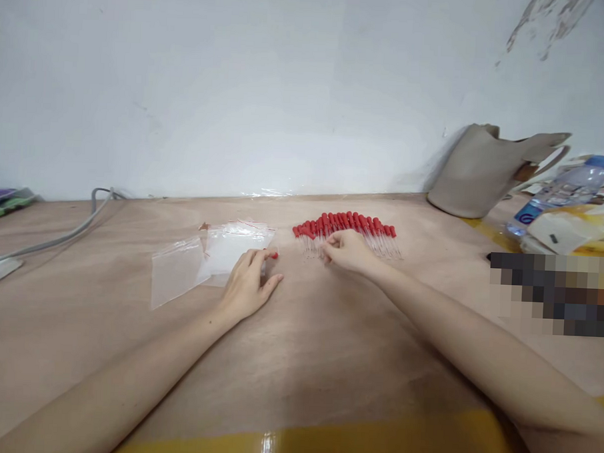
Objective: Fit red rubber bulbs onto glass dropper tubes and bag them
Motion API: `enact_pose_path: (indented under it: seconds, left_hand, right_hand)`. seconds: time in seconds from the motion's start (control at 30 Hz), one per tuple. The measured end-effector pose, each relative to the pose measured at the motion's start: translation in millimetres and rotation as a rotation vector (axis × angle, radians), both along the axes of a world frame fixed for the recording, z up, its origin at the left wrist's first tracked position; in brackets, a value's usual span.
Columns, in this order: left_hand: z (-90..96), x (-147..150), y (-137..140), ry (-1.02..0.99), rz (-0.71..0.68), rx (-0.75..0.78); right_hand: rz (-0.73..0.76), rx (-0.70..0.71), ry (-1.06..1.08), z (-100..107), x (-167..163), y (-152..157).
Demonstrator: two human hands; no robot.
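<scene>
Small clear tubes with red caps (352, 221) lie side by side in a curved row, caps toward the wall. My right hand (348, 250) is at the near side of the row, thumb and fingers pinched together over the clear ends. What sits in that pinch is too small to make out. My left hand (249, 281) rests on the near right edge of some clear plastic zip bags (236, 240), its thumb stretched apart from the bent fingers. A single red cap (275, 255) shows at its fingertips. Another flat zip bag (176, 272) lies to the left.
A beige bag (477, 171) stands against the wall at the right. Beside it are a water bottle (563, 194) and a yellow and white packet (577, 232). A grey cable (61, 236) runs along the left. Yellow tape (312, 444) covers the table's near edge.
</scene>
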State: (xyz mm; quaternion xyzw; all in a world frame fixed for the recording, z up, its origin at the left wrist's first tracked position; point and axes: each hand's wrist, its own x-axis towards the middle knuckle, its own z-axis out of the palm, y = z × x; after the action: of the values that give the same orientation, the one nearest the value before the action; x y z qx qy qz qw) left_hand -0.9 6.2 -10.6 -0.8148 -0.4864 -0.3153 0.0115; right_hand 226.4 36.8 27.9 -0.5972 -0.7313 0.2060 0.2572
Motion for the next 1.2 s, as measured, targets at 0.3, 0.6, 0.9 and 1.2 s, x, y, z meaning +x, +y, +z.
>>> enact_pose_path:
  seconds: [0.3, 0.6, 0.9, 1.2]
  left_hand:
    - [-3.1, -3, 1, 0.013, -0.006, -0.010]
    - [-5.1, -1, 6, 0.124, -0.065, -0.080]
    - [-5.0, -1, 5, 0.084, -0.051, -0.095]
    - [-6.4, -2, 4, 0.001, 0.001, -0.056]
  right_hand:
    - [-0.354, 0.185, -0.348, -17, -30, 46]
    - [-0.300, 0.171, -0.432, -21, -36, 49]
    - [-0.129, 0.208, -0.350, -18, -88, 51]
    - [-0.068, 0.247, -0.341, -26, -96, 46]
